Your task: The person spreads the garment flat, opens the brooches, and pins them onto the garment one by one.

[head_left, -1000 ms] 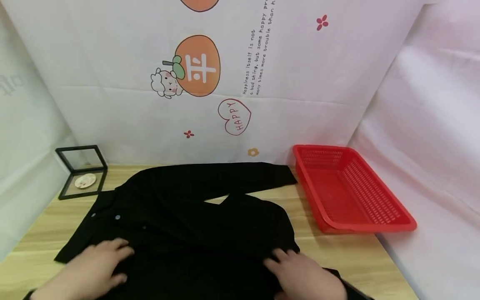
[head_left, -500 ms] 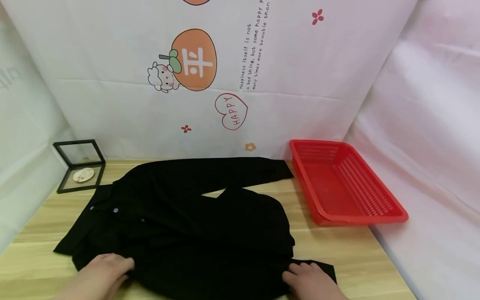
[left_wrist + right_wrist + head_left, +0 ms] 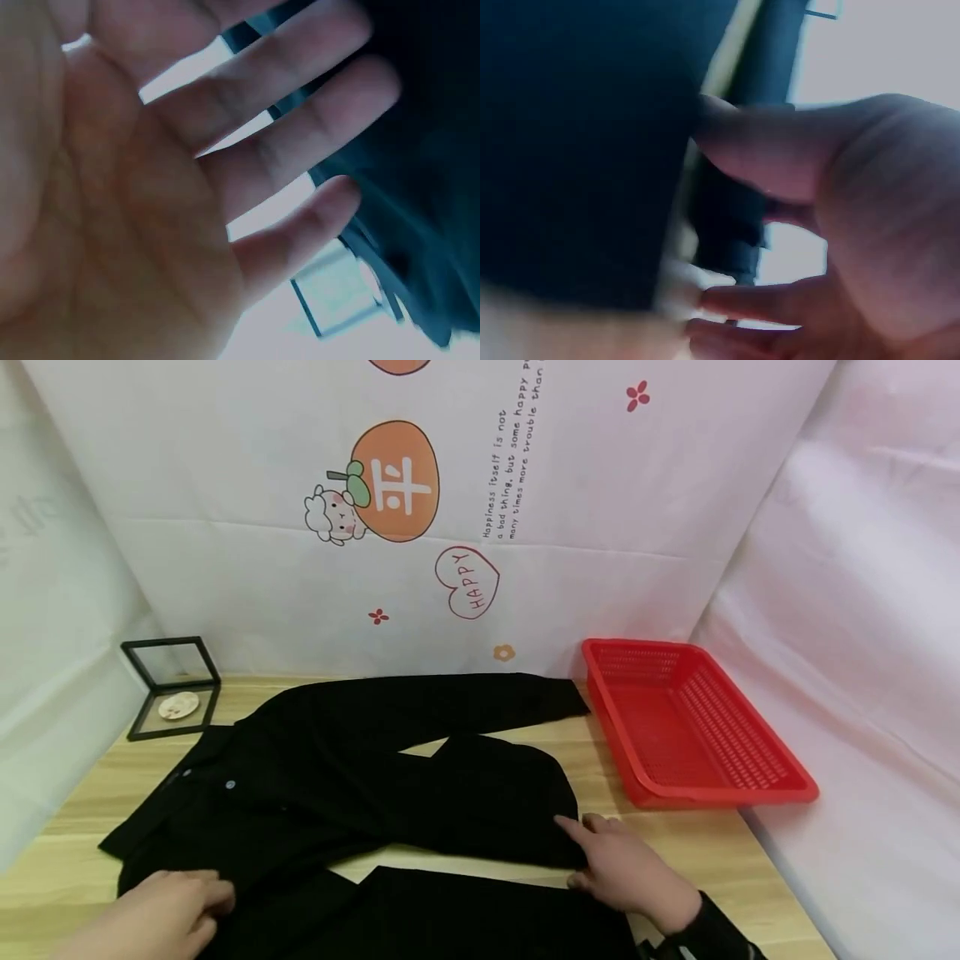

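A black button-up shirt (image 3: 465, 793) lies spread on the wooden table, its collar at the left and pale buttons near it. A strip of table shows between the shirt's middle part and a near black section (image 3: 487, 914). My left hand (image 3: 168, 906) is over the shirt's near left edge; in the left wrist view its fingers (image 3: 322, 124) are mostly straight and spread beside the dark cloth. At the shirt's right end, my right hand (image 3: 630, 864) reaches its index finger to the hem. Its thumb (image 3: 772, 146) stands apart from the fingers in the right wrist view.
A red plastic basket (image 3: 637, 768) stands at the back right, close to the upper sleeve's cuff. At the back left is a black-framed clear stand (image 3: 138, 727) with a round pale disc (image 3: 178, 706). White printed cloth (image 3: 585, 602) hangs behind, with white sheets at both sides.
The shirt's near part has shifted toward me, opening a strip of table between it and the middle. My right hand has moved up to the hem corner; my left hand has moved slightly left.
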A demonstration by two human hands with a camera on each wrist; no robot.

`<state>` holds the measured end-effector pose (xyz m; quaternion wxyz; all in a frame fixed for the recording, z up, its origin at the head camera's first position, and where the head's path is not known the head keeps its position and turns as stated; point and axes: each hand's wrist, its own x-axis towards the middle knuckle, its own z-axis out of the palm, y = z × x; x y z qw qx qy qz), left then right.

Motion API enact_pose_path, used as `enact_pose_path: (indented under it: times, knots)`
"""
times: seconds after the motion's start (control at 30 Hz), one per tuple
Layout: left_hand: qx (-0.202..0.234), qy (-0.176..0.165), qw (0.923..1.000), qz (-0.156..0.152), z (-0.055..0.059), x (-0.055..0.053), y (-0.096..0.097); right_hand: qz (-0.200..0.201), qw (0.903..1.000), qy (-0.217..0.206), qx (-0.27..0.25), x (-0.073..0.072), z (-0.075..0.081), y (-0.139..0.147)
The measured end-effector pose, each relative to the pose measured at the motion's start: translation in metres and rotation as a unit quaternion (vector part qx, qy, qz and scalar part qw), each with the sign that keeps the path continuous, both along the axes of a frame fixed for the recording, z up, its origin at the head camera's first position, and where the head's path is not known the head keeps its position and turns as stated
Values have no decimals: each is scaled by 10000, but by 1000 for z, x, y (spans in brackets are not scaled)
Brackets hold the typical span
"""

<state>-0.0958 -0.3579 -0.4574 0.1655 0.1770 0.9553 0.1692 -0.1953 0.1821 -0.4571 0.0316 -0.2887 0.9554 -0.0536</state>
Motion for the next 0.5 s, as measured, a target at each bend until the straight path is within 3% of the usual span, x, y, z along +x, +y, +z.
enact_pose_path:
  times: [0.07,0.13,0.2,0.27,0.3,0.37,0.43,0.5]
  knots:
    - [282,713,9955,-560,7,-3,13,236,9995,187,-31,-6,-5,-1]
    - [452,1309,9862,-902,17,-6,34,394,9982,334,-292,-11,-4,-4]
    - [509,1821,9753,-1145,28,-10,59,380,9956,33,-860,-14,7,-9]
    - [587,2289,9631,-1288,38,-14,86,310,9839,-511,-1686,-13,25,-18]
    - [622,2518,9567,-1323,42,-17,100,297,9716,-839,-2194,-12,36,-24]
    - [794,2859,9449,-1380,47,-22,129,413,9332,-1490,-3243,-6,58,-39]
    - [1076,3009,9372,-1396,49,-28,158,943,8882,-1906,-4073,0,75,-56]
    - [1390,3073,9320,-1331,50,-37,184,1603,8366,-2377,-4668,7,86,-72]
